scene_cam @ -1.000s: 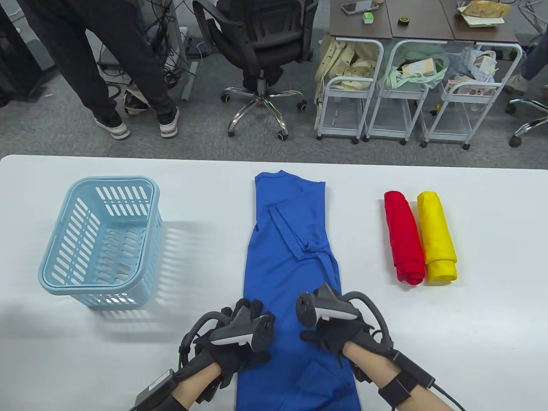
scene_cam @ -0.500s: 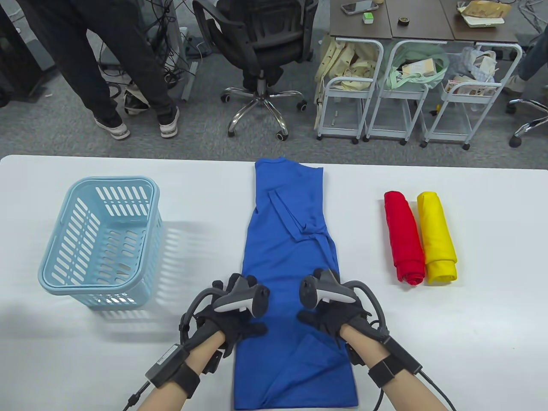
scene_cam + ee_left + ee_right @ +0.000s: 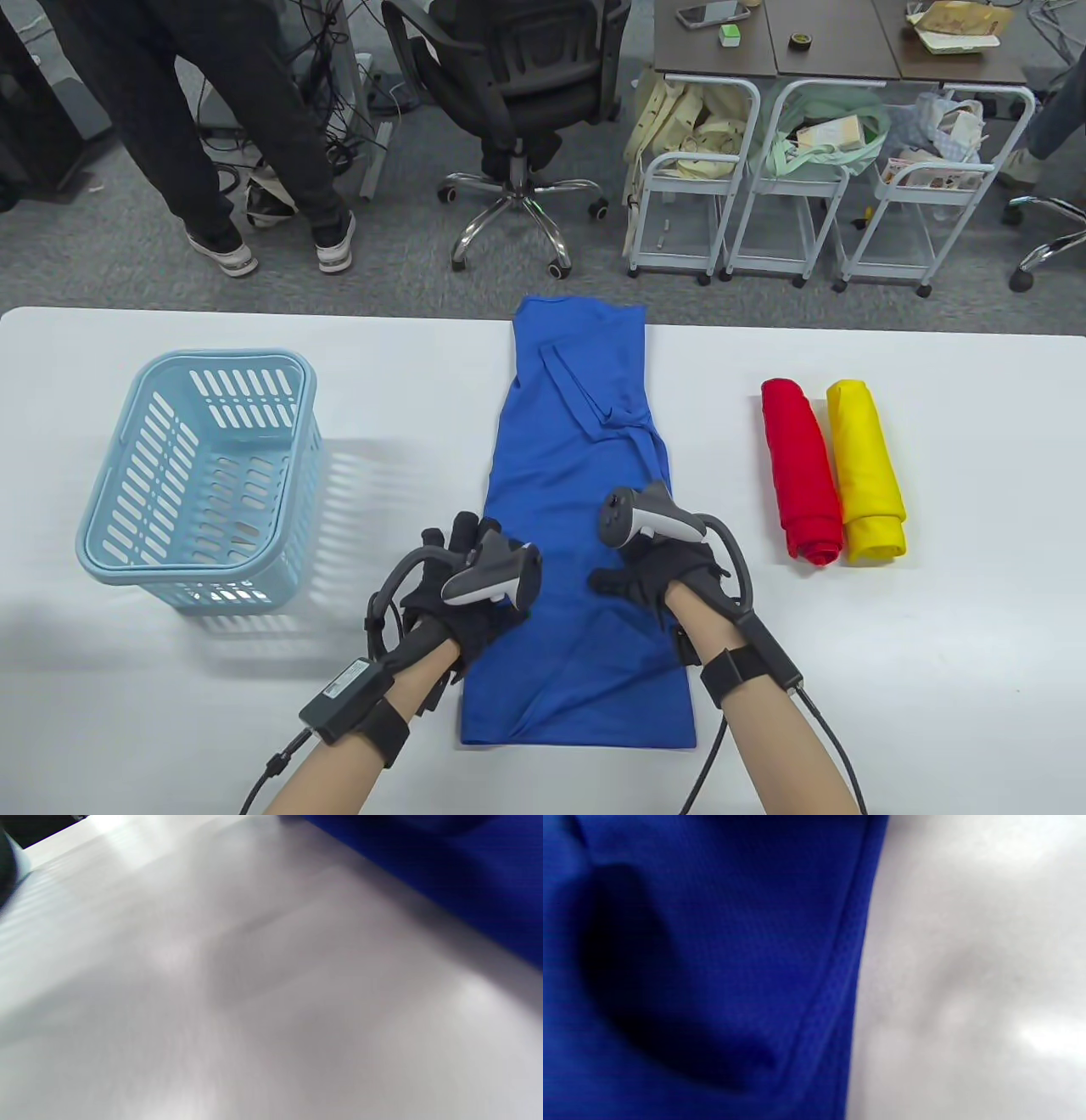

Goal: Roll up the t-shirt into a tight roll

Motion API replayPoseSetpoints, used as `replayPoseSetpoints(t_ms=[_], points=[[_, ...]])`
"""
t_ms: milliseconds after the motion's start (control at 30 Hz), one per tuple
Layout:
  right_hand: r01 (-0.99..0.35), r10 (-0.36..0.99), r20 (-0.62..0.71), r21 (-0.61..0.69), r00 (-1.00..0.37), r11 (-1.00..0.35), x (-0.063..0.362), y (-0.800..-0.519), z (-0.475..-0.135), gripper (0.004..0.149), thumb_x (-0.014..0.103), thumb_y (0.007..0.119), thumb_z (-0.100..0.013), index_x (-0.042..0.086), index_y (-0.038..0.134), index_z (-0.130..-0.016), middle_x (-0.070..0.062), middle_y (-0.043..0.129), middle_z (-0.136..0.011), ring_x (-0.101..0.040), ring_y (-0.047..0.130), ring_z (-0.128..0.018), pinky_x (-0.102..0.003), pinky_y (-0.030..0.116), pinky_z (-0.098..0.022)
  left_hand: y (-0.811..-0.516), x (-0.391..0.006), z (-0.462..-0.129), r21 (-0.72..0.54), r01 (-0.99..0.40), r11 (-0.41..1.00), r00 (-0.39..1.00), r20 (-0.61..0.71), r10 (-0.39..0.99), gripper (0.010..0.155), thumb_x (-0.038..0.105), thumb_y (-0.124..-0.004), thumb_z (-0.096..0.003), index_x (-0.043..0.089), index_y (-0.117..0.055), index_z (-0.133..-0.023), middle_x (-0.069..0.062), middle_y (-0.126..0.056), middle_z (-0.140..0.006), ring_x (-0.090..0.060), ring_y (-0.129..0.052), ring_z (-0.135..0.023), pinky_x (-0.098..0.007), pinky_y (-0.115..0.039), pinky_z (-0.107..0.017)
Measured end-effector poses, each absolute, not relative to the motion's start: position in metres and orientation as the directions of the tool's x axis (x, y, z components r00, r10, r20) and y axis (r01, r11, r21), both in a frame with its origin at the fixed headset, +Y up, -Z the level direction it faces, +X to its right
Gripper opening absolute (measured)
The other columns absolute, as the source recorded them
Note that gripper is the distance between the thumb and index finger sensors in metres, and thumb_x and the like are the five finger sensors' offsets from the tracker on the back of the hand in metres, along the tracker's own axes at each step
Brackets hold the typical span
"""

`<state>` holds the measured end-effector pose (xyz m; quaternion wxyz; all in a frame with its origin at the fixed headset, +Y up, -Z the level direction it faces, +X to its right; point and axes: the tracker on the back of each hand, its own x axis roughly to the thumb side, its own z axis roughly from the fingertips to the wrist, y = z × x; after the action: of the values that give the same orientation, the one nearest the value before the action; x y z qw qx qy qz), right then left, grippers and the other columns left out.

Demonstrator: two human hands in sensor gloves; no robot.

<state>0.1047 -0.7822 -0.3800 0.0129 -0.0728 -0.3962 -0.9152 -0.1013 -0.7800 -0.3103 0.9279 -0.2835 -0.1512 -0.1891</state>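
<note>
White laminate forms the long table (image 3: 891, 679), and on it a blue t-shirt folded into a long narrow strip (image 3: 577, 475) runs from near the front edge to the far edge, between a light blue slatted plastic basket (image 3: 199, 475) on the left and a red rolled shirt (image 3: 802, 471) touching a yellow rolled shirt (image 3: 865, 471) on the right. Beyond the table lie grey carpet, a black swivel office chair (image 3: 509, 85), white wire carts holding bags (image 3: 764, 178), a brown desk, and a standing person's dark trousers and shoes. The left hand (image 3: 462, 594) rests at the strip's left edge and the right hand (image 3: 657, 569) on its right part, both palm down; trackers cover the fingers, so whether they lie flat or pinch cloth cannot be told. Both wrist views are blurred, showing only blue cloth against white tabletop.
</note>
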Motion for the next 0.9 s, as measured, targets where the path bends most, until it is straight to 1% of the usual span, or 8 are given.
replayPoseSetpoints(t_ms=[133,267,400,467,567,633,833,900], points=[[0.074,0.04,0.138,0.724,-0.99,-0.685,0.106,-0.782,-0.385,0.087,0.062,0.048,-0.054,0.026,-0.016,-0.102,-0.006,-0.024,-0.104,-0.037,-0.021,-0.099,-0.062,0.009,-0.073,-0.793,-0.107,-0.275,-0.503,0.474,0.722,0.849,0.479,-0.223,0.078,0.066,-0.019,-0.0422,0.032,0.019,-0.101,-0.01,0.016,-0.113,-0.039,0.004,-0.108,-0.065,-0.022,-0.08],[0.09,0.011,0.135,0.715,-0.991,-0.693,0.104,-0.78,-0.386,0.086,0.062,0.047,-0.054,0.027,-0.014,-0.103,-0.006,-0.022,-0.106,-0.037,-0.018,-0.101,-0.062,0.012,-0.074,-0.799,-0.116,-0.27,-0.529,0.4,0.749,0.871,0.472,-0.132,0.079,0.068,-0.02,-0.0412,0.033,0.02,-0.1,-0.008,0.022,-0.11,-0.038,0.009,-0.107,-0.066,-0.017,-0.079],[0.308,-0.287,0.122,0.519,-0.95,-0.797,0.078,-0.769,-0.362,0.081,0.063,0.039,-0.054,0.02,0.006,-0.115,-0.014,0.008,-0.119,-0.045,0.009,-0.111,-0.063,0.029,-0.076,-0.805,-0.118,-0.274,-0.588,0.364,0.723,0.886,0.458,-0.073,0.079,0.068,-0.018,-0.0391,0.032,0.026,-0.095,-0.007,0.03,-0.104,-0.037,0.018,-0.102,-0.067,-0.006,-0.074],[0.381,-0.326,0.196,0.473,-0.925,-0.795,0.068,-0.765,-0.345,0.072,0.056,0.041,-0.059,0.022,0.013,-0.116,-0.013,0.015,-0.121,-0.044,0.017,-0.113,-0.063,0.032,-0.076,-0.806,-0.119,-0.274,-0.598,0.349,0.722,0.889,0.455,-0.052,0.079,0.069,-0.018,-0.0391,0.033,0.027,-0.094,-0.007,0.032,-0.103,-0.037,0.02,-0.1,-0.066,-0.004,-0.073],[0.345,-0.235,0.267,0.524,-0.935,-0.779,0.073,-0.763,-0.318,0.077,0.06,0.041,-0.058,0.021,0.01,-0.116,-0.016,0.013,-0.121,-0.046,0.018,-0.113,-0.063,0.035,-0.075,-0.806,-0.12,-0.274,-0.602,0.342,0.721,0.891,0.451,-0.045,0.079,0.069,-0.018,-0.0392,0.033,0.027,-0.094,-0.006,0.032,-0.102,-0.037,0.021,-0.1,-0.066,-0.003,-0.073],[0.257,-0.122,0.262,0.577,-0.957,-0.776,0.088,-0.766,-0.303,0.084,0.063,0.051,-0.057,0.022,0.006,-0.115,-0.015,0.005,-0.119,-0.047,0.013,-0.112,-0.063,0.033,-0.075,-0.805,-0.12,-0.275,-0.606,0.341,0.719,0.891,0.452,-0.042,0.079,0.069,-0.018,-0.0392,0.033,0.027,-0.094,-0.006,0.033,-0.102,-0.037,0.021,-0.1,-0.066,-0.003,-0.073],[0.227,-0.058,0.287,0.602,-0.956,-0.766,0.145,-0.763,-0.268,0.1,0.063,0.071,-0.048,0.024,0.006,-0.114,-0.012,0.0,-0.118,-0.047,0.006,-0.11,-0.065,0.029,-0.074,-0.805,-0.12,-0.275,-0.614,0.334,0.716,0.893,0.449,-0.031,0.079,0.07,-0.019,-0.0398,0.034,0.026,-0.094,-0.006,0.033,-0.102,-0.037,0.021,-0.1,-0.066,-0.002,-0.073],[0.23,-0.071,0.279,0.592,-0.958,-0.772,0.157,-0.759,-0.26,0.104,0.062,0.077,-0.046,0.023,0.011,-0.116,-0.015,0.007,-0.12,-0.048,0.009,-0.111,-0.066,0.031,-0.074,-0.805,-0.12,-0.276,-0.614,0.333,0.716,0.893,0.449,-0.03,0.079,0.07,-0.02,-0.0399,0.034,0.026,-0.094,-0.006,0.033,-0.102,-0.037,0.021,-0.1,-0.066,-0.002,-0.073]])
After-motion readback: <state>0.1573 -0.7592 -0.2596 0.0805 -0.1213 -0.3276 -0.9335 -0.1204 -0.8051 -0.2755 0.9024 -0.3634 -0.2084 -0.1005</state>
